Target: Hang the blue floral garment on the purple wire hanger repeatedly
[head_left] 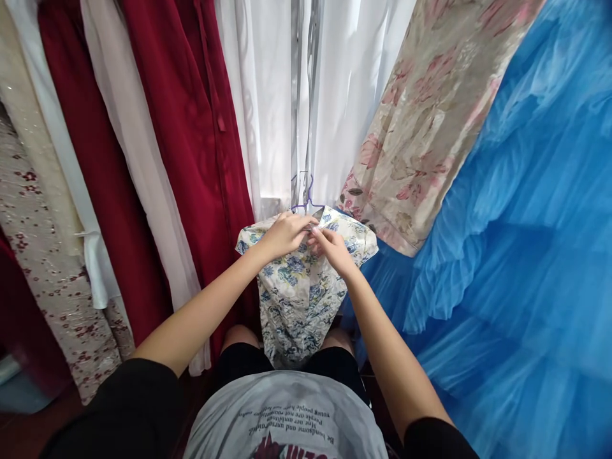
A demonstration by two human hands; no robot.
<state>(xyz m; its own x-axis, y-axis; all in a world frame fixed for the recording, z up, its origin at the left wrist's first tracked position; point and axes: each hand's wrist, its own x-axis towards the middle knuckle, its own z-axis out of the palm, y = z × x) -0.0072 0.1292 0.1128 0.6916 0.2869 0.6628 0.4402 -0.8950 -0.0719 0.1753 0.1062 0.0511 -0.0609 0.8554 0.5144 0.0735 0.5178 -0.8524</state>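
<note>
A white dress with a blue floral print [299, 299] hangs in front of me on a thin purple hanger [310, 191]. My left hand [288, 234] is at the neckline, its fingers closed on the fabric near the middle of the collar. Close beside it, almost touching, my right hand [332, 247] pinches the same neckline with thumb and fingertips. The short sleeves spread out to both sides. Whatever small fastening may be between the fingertips is hidden.
Dark red garments [186, 127] and a pale pink one [138, 166] hang at the left. White curtains [363, 70] are behind the dress. On the right hang a beige floral garment [421, 127] and a large blue tulle dress [526, 274]. My knees flank the dress's lower part.
</note>
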